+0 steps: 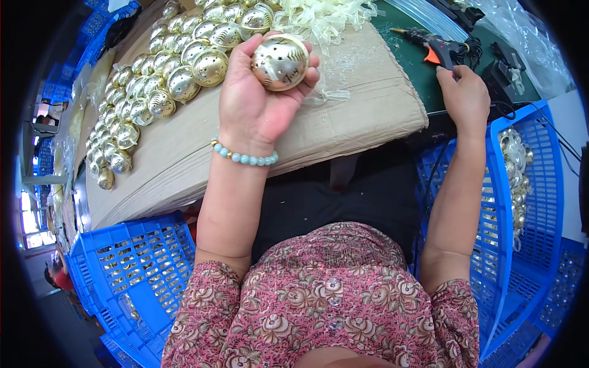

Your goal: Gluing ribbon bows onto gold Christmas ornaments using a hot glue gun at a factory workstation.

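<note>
The left hand (254,101) is in the upper middle of the frame, with the palm turned up. Its fingers (310,76) are curled around a golden metal ball (281,61) with small cut-out holes, so the ball sits in the hand above the cardboard sheet (184,159) that covers the table. A bracelet of pale green beads (245,157) is on the left wrist.

The right hand (464,95) is in the upper right of the frame. It lies at the handle of a glue gun (437,48), black with an orange trigger, which rests on the green table (417,67) surface. The fingers are bent at the handle, but I cannot tell if they really close on it.

In the upper left of the frame, many similar golden balls (165,80) lie together in a long heap on the cardboard. Near the top, just behind the held ball, there is a pile of pale ribbon pieces (325,18).

A blue plastic crate (527,202) at the right side contains more golden pieces. Another blue crate (135,270) stands at the lower left. The person wears a pink blouse with flower pattern (325,300).
</note>
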Available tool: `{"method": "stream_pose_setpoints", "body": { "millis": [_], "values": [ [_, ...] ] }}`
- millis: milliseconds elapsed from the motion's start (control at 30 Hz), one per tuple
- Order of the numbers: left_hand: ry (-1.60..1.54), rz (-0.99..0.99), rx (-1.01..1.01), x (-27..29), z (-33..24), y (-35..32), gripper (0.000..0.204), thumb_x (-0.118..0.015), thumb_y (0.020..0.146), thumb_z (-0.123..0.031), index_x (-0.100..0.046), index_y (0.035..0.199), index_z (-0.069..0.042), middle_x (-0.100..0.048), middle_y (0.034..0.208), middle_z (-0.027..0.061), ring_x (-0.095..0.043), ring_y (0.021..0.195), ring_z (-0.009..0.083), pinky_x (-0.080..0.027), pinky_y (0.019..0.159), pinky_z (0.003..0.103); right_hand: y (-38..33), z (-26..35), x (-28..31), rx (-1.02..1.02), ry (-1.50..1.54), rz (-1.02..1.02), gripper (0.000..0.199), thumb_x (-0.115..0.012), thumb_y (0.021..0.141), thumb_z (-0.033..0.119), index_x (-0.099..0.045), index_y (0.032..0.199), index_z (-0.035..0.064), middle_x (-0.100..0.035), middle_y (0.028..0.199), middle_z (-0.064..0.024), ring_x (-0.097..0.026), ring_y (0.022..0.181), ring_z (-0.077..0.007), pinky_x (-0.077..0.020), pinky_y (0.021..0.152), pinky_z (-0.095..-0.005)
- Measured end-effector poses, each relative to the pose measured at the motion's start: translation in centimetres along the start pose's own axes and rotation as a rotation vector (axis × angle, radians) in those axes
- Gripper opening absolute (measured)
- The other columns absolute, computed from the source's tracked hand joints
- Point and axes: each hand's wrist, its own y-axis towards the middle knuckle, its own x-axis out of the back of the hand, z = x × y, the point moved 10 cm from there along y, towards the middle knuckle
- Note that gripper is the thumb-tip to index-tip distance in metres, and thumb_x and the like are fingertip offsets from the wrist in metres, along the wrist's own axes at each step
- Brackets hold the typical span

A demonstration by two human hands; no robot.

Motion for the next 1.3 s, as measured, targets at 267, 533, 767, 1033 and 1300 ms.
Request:
{"method": "stream_pose_setpoints", "body": {
  "millis": [267,533,767,1033,1300],
  "values": [
    [0.044,-0.034,0.01,0.1,0.6,-0.1,0.03,-0.043,0.094,-0.033,-0.051,0.107,-0.006,-0.059,0.103,0.0203,-0.059,0.088,0.0335,-0.054,0.072,0.042,-3.8,1.1,1.3,0.022,1.472,0.096,0.047,-0.061,0.082,0.017,-0.048,0.121,-0.005,-0.06,0.102,-0.0121,-0.049,0.071,-0.0116,-0.0389,0.064,-0.0221],
    [0.082,-0.048,0.02,-0.8,1.9,0.0,0.028,-0.044,0.095,-0.032,-0.054,0.103,-0.007,-0.061,0.097,0.0165,-0.06,0.087,0.0322,-0.052,0.075,0.042,-8.8,8.2,1.9,0.322,1.664,0.626,0.041,-0.052,0.091,0.018,-0.046,0.124,-0.0052,-0.062,0.106,-0.015,-0.048,0.068,-0.0081,-0.0402,0.062,-0.0203],
    [0.036,-0.048,0.035,-1.0,2.3,-0.3,0.029,-0.048,0.094,-0.033,-0.055,0.103,-0.007,-0.059,0.097,0.0131,-0.057,0.088,0.03,-0.051,0.077,0.043,-9.7,9.7,1.4,0.305,1.582,0.634,0.046,-0.054,0.091,0.023,-0.044,0.125,-0.0068,-0.059,0.102,-0.0154,-0.044,0.064,-0.0083,-0.0374,0.06,-0.0194],
    [0.009,-0.007,0.083,-1.5,2.8,-0.3,0.03,-0.048,0.094,-0.034,-0.055,0.104,-0.006,-0.058,0.098,0.0119,-0.057,0.088,0.0314,-0.051,0.078,0.043,-9.8,9.5,0.5,0.227,1.624,0.612,0.041,-0.057,0.09,0.023,-0.047,0.12,-0.0046,-0.056,0.091,-0.0083,-0.043,0.063,-0.0077,-0.0353,0.058,-0.0189],
    [0.05,-0.057,0.072,-0.8,2.6,-0.6,0.031,-0.048,0.095,-0.034,-0.053,0.106,-0.006,-0.058,0.1,0.0139,-0.058,0.09,0.0334,-0.052,0.078,0.041,-10.0,9.5,0.3,0.251,1.634,0.622,0.039,-0.055,0.092,0.023,-0.048,0.12,-0.0037,-0.056,0.088,-0.0062,-0.044,0.062,-0.0072,-0.0344,0.056,-0.0193]
  ]
}}
